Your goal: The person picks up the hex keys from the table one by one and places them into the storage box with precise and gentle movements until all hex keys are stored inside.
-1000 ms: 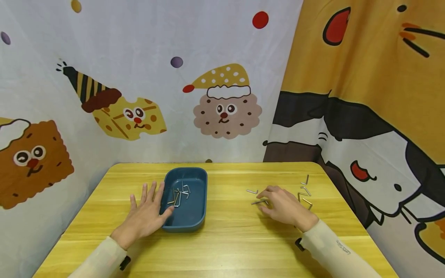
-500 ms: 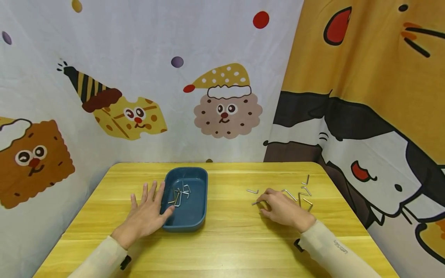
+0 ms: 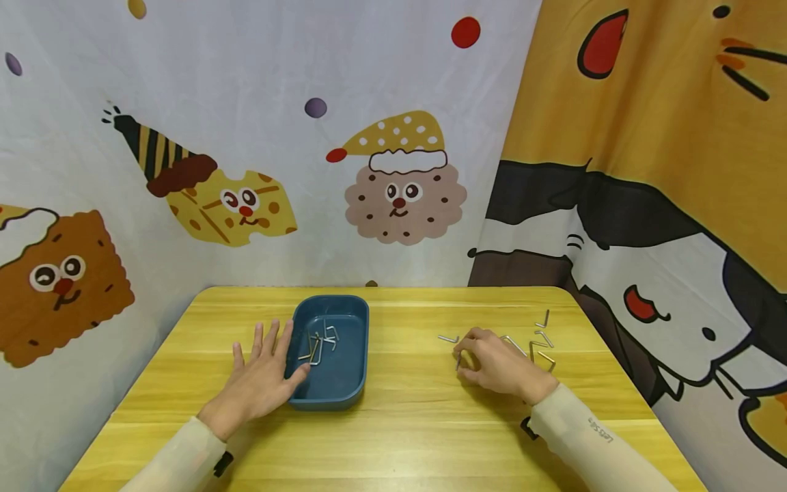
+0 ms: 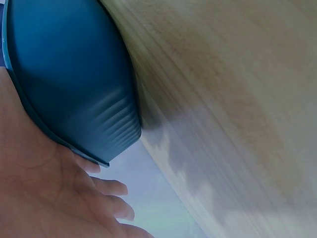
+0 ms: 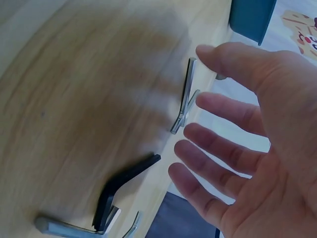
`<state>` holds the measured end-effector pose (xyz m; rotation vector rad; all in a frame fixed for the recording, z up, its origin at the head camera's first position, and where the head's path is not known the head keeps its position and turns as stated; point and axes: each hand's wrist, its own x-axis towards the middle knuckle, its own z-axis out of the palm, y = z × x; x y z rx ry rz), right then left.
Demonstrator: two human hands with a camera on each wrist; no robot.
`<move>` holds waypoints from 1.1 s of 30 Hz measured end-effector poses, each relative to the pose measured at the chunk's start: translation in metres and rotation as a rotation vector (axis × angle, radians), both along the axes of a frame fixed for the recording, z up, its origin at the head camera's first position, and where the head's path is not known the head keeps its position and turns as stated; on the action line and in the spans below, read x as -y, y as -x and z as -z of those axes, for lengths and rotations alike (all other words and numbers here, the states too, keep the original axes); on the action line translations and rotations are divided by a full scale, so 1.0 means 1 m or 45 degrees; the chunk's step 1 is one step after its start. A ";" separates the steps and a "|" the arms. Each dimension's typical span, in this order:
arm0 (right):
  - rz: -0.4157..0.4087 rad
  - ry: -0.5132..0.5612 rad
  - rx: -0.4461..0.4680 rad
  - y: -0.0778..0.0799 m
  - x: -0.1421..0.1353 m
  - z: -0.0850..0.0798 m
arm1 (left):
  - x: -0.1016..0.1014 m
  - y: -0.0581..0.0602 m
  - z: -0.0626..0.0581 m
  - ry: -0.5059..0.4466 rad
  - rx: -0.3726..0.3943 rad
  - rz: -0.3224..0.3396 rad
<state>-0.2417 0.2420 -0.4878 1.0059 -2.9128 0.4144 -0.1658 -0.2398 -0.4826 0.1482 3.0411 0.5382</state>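
My left hand (image 3: 258, 383) lies spread along the left rim of a blue bin (image 3: 347, 383), its thumb reaching over the edge. In the left wrist view, the palm and fingers sit against the bin's side. Several L-shaped hex keys (image 3: 315, 350) lie inside the bin. On the right of the table, my right hand (image 3: 498, 365) bends over a silver hex key (image 5: 186, 89). The thumb and index fingertips are right at this key, with a gap between them; the other fingers (image 5: 208, 191) are spread apart.
A second silver key (image 3: 448, 338) lies just beyond the right fingertips. Several more hex keys (image 3: 544, 338) are scattered right of that hand, and a black one (image 5: 106, 193) shows in the right wrist view. A cartoon-printed curtain (image 3: 393, 61) stands behind the table (image 3: 406, 444).
The silver key at the right fingertips has turned from pointing left to pointing toward the person. The right hand has shifted only slightly. My left hand stays on the bin.
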 end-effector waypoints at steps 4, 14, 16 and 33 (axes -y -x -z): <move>0.037 -0.029 -0.007 0.000 0.000 0.001 | 0.000 0.000 -0.001 -0.005 0.002 -0.001; 0.123 -0.150 -0.081 0.003 0.003 0.005 | 0.000 0.000 -0.001 -0.002 -0.009 0.000; 0.140 -0.160 -0.080 0.002 0.005 0.004 | -0.001 -0.001 -0.001 -0.002 -0.007 -0.001; 0.183 -0.165 -0.058 0.003 0.016 0.003 | 0.001 0.000 0.000 -0.011 0.012 -0.001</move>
